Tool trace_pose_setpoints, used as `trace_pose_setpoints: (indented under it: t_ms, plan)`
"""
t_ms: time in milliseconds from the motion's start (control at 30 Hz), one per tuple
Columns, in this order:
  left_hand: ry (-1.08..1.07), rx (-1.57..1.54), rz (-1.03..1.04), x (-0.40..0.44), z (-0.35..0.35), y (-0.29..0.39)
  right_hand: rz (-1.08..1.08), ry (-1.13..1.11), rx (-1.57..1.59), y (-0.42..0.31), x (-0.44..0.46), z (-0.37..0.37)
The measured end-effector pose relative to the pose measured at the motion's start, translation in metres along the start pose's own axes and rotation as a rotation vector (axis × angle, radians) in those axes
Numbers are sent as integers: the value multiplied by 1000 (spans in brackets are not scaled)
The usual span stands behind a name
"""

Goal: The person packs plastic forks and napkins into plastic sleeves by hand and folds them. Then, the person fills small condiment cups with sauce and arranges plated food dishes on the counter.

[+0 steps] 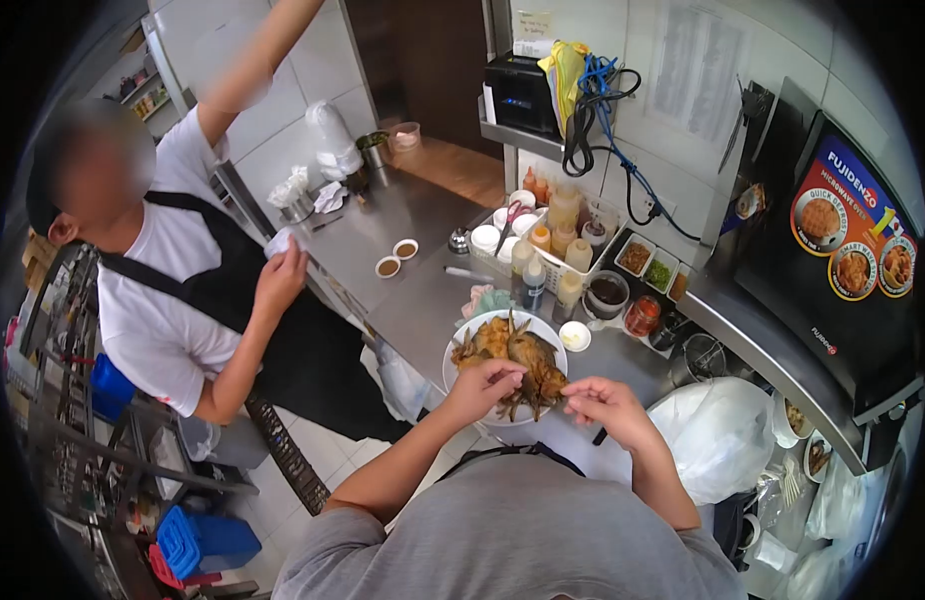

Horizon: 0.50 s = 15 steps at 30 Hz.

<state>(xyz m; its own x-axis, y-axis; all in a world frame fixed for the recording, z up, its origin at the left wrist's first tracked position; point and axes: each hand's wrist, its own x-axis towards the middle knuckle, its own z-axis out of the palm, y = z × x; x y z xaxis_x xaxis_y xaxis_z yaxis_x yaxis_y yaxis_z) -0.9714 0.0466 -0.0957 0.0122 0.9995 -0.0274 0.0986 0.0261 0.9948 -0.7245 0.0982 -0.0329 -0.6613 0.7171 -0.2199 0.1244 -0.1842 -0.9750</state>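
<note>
On the metal counter, a white plate (451, 372) holds browned, fried pieces of food (532, 352) that look like poultry, though I cannot tell the exact kind. My left hand (486, 388) is closed in a pinch at the near side of the food, over the plate. From the right, my right hand (608, 408) pinches at the food's edge near the plate rim. The fingertips partly hide what each hand grips. Just beyond the plate lies a folded cloth (486, 301), and a small white cup (575, 336) of pale sauce stands to its right.
Squeeze bottles (579, 255) crowd a white basket behind the plate. Two sauce cups (388, 266) stand farther left. A microwave (833, 250) and a plastic bag (711, 438) are at right. At left, a co-worker in a black apron (293, 350) raises one arm.
</note>
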Motion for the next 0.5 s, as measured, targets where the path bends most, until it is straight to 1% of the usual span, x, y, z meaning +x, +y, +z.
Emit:
trace_pose_setpoints:
  t_ms: [100, 133, 200, 233, 267, 300, 333, 367, 400, 433, 500]
  plan:
    - [-39, 129, 121, 45, -22, 36, 37, 117, 35, 8, 5, -10]
    - [-13, 101, 191, 60, -32, 55, 39, 145, 44, 6, 7, -12]
    - [80, 230, 358, 102, -56, 80, 39, 176, 55, 2, 12, -10]
    - [99, 188, 329, 115, -63, 112, 39, 181, 56, 1, 13, -9]
    - [158, 359, 484, 140, -78, 124, 39, 188, 56, 0, 14, -9]
    - [143, 339, 467, 165, -90, 139, 40, 186, 47, 2, 15, -11]
    - [174, 388, 557, 180, -94, 164, 42, 183, 36, 4, 15, -12]
    - [260, 564, 662, 208, -107, 175, 45, 179, 26, 5, 15, -14]
    - [323, 658, 778, 232, -115, 184, 54, 182, 35, 6, 15, -17]
    - [366, 735, 813, 248, -119, 196, 72, 200, 47, 6, 15, -20]
    - [451, 760, 817, 262, -113, 212, 105, 232, 71, 5, 14, -27]
